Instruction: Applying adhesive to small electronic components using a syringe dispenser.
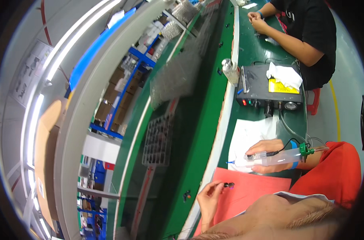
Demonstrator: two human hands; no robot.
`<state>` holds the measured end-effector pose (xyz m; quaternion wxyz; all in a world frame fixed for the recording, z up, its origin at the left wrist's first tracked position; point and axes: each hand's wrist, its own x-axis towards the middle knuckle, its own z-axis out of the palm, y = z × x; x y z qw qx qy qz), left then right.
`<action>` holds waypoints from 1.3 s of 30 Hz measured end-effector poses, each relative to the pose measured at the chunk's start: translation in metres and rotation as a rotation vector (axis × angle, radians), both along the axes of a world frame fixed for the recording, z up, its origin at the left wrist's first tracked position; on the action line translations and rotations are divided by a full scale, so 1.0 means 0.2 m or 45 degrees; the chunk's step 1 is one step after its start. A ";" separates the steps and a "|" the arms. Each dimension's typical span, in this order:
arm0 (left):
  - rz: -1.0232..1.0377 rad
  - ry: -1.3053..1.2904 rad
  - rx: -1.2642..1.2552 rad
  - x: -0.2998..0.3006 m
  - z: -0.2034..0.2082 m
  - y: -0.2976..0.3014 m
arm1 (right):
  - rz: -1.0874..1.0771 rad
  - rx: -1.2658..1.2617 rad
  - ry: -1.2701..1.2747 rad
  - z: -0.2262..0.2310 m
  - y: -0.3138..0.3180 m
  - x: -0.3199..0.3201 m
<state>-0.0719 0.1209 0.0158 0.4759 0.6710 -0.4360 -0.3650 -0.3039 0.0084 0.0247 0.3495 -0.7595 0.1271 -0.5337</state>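
Observation:
My left hand (pixel 209 201) pinches a small black part (pixel 228 185) between thumb and fingertips, above a red sheet (pixel 266 183) on the bench. My right hand (pixel 270 168) is wrapped round a translucent dispensing syringe (pixel 284 157), which lies nearly level with its blue needle tip (pixel 230 162) pointing left. A green adapter (pixel 306 151) caps the syringe's rear end, and a thin black cable (pixel 285 146) runs to its side. The tip and the black part are apart. White paper (pixel 254 134) lies under and beyond my right hand.
A black dispenser box (pixel 256 86) with a gauge, a white tissue (pixel 284 74) and a yellow label stands beyond, beside a bottle (pixel 230 71). To the left runs a green conveyor (pixel 194 160) bearing small black parts (pixel 186 195). A compartment tray (pixel 157 140) lies farther left. Another person (pixel 310 36) sits far right.

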 end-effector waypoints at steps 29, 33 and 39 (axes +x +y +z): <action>0.048 0.677 0.370 -0.07 -0.09 0.10 | 0.263 0.195 0.324 -0.12 0.05 0.03; 0.075 0.672 0.349 -0.08 -0.12 0.09 | 0.333 0.186 0.315 -0.12 0.04 0.04; 0.033 0.693 0.345 -0.07 -0.13 0.09 | 0.384 -0.063 0.324 -0.12 0.02 0.10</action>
